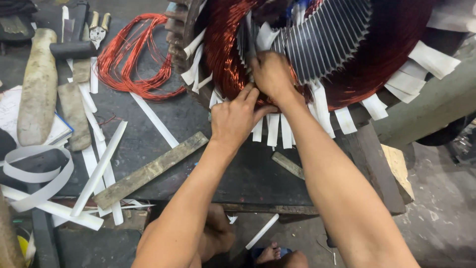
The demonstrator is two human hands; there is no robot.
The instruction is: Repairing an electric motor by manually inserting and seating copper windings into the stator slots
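A large motor stator [322, 44] lies on its side on the dark workbench [188, 119], with slotted steel laminations inside and red copper windings [223, 54] around its end. White insulation paper strips [277, 130] stick out of the slots. My left hand [235, 119] presses its fingers against the winding's lower edge, among the paper strips. My right hand [271, 74] reaches into the bore just above it, fingers curled on the copper coil at the slot mouths. What the fingertips pinch is hidden.
A loose coil of red copper wire [131, 57] lies at the back left. A wooden mallet [37, 87], pliers [99, 30] and a hammer [74, 47] rest at the left. Long white paper strips [101, 166] and a flat wooden bar [148, 171] lie on the bench front.
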